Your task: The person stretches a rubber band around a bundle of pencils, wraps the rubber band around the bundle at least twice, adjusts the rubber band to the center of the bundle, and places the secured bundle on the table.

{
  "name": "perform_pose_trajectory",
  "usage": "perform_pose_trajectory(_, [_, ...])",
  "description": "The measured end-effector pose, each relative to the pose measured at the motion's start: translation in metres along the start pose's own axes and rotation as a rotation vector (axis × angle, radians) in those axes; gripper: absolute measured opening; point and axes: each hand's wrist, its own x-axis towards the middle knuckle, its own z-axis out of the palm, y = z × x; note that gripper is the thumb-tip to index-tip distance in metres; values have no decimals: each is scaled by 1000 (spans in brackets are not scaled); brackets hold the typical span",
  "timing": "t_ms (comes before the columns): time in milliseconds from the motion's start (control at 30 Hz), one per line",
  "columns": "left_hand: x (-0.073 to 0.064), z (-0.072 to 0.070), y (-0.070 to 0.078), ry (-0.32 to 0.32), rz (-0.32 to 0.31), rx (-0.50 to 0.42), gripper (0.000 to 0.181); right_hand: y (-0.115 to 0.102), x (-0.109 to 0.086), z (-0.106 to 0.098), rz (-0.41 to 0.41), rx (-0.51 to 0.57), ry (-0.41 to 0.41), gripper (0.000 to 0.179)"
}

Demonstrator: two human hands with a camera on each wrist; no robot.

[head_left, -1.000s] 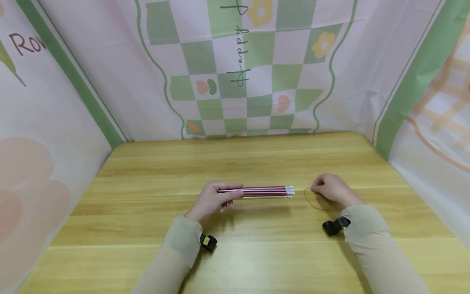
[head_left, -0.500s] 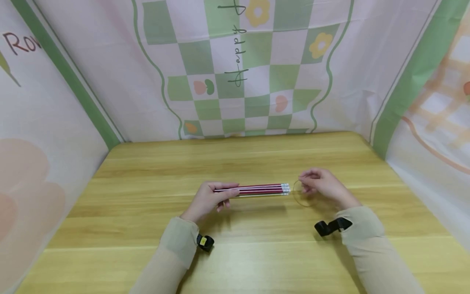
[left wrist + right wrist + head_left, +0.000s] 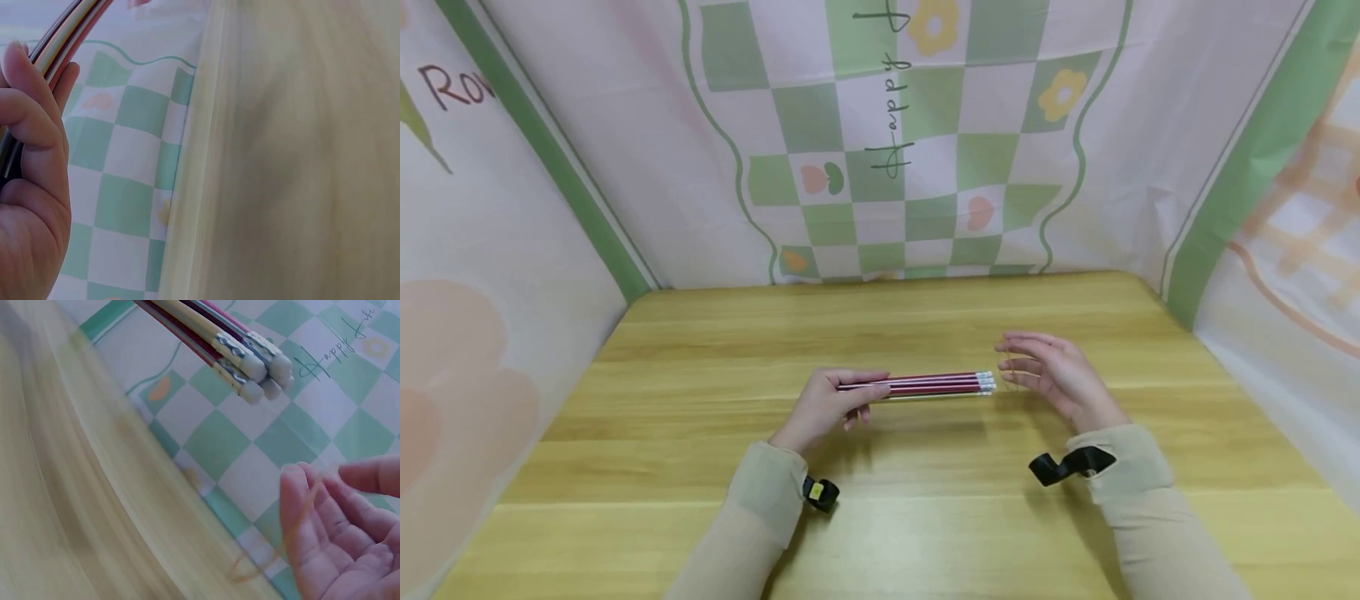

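Starts at far left with pale printed cloth (image 3: pixel 475 250), cut off by the view's edge, then with a left sleeve (image 3: pixel 722 542) running out of the bottom of the head view. Holds a bundle of striped pencils (image 3: pixel 936 386) in the left hand (image 3: pixel 827 407), firmly enclosed between thumb and curled fingers. Carries the bundle roughly level above the middle of the wooden table (image 3: pixel 925 525), off the surface to judge by the shadow below; grips only toward the left end, probably to leave the other end bare. Hides the left tips inside the hand, sharpened or not being impossible to say; resists an exact count, though showing at least four eraser ends (image 3: pixel 252 367) crowded together in the right wrist view. Points those erasers rightward, just short of a rubber band (image 3: pixel 306 509). Holds the band at the fingertips of the right hand (image 3: pixel 1060 375), apparently in a light pinch, with the remaining fingers loosely extended, perhaps to let the loop hang free of the palm. Blurs the band to a faint streak, leaving the exact contact of thumb and fingers hard to settle. Ends with a right sleeve (image 3: pixel 1157 517), likewise cropped below.
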Motion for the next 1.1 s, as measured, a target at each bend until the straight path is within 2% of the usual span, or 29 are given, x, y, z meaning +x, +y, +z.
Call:
perform_pose_trajectory(167, [-1,1,2,4,8,1,36,3,-2,6,-45,20,17,26])
perform_pose_trajectory(300, [0,1,2,12,2,-3,34,3,-2,11,-30,7,34,13])
perform_pose_trajectory(400, [0,1,3,16,1,-5,33,3,-3,14,-6,-73,30,10])
perform_pose_trajectory(533, [-1,0,3,21,1,-8,33,5,-3,17,-22,-175,-38,14])
perform_pose_trajectory(733, [-2,1,5,31,1,-6,32,12,-4,26,-115,-201,-184,20])
perform_pose_trajectory(933, [-2,2,6,43,-17,-52,31,15,-4,38,-147,-264,-215,24])
perform_pose_trajectory(1100, [-2,2,7,44,-11,-81,31,17,-3,46,-156,-273,-222,25])
